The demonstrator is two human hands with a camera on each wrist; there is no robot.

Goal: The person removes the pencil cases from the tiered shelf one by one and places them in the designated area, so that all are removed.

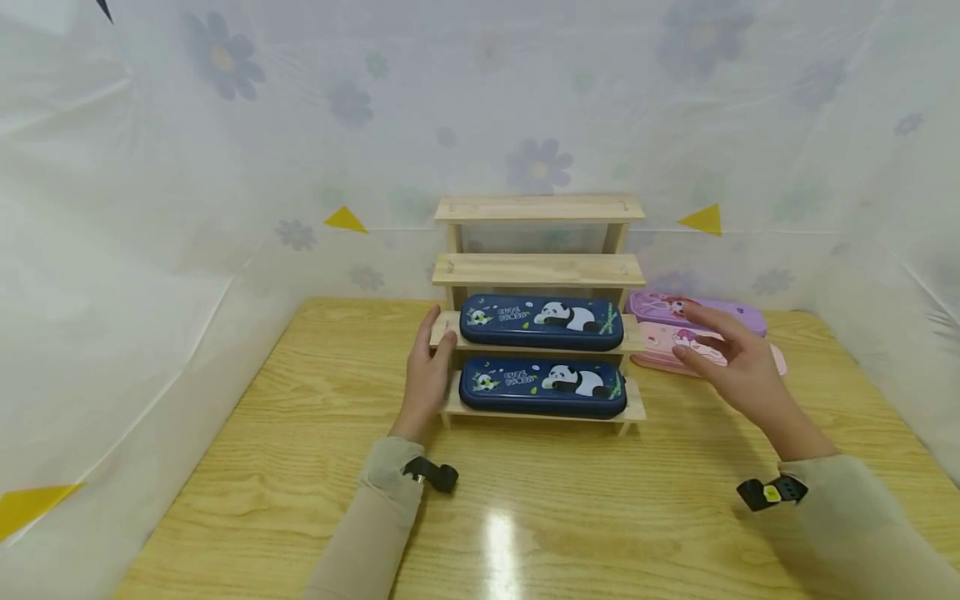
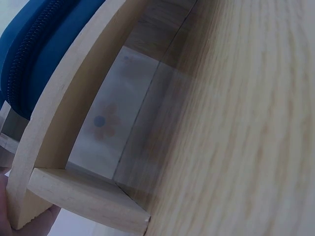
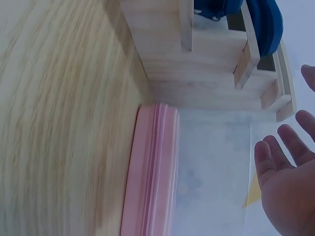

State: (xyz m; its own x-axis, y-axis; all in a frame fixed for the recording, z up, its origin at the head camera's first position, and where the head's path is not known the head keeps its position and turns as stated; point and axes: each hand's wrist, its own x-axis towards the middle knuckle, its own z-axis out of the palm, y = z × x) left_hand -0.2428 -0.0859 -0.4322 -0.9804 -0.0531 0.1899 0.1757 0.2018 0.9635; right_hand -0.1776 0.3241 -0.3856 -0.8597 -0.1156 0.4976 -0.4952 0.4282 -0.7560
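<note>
Two blue cases (image 1: 542, 323) sit on the shelf (image 1: 538, 269); the left hand (image 1: 427, 375) grips its nine-o'clock side, maybe steadying it; the right hand (image 1: 738, 371), at three o'clock, holds nothing.

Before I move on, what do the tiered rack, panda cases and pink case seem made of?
Tiered rack: pale wood, matte, showing grain.
Panda cases: probably moulded plastic or coated foam, with rounded edges and slight sheen; zip teeth show in the left wrist view.
Pink case: similar, smooth, with a ridged rim; exact material unclear.
</note>
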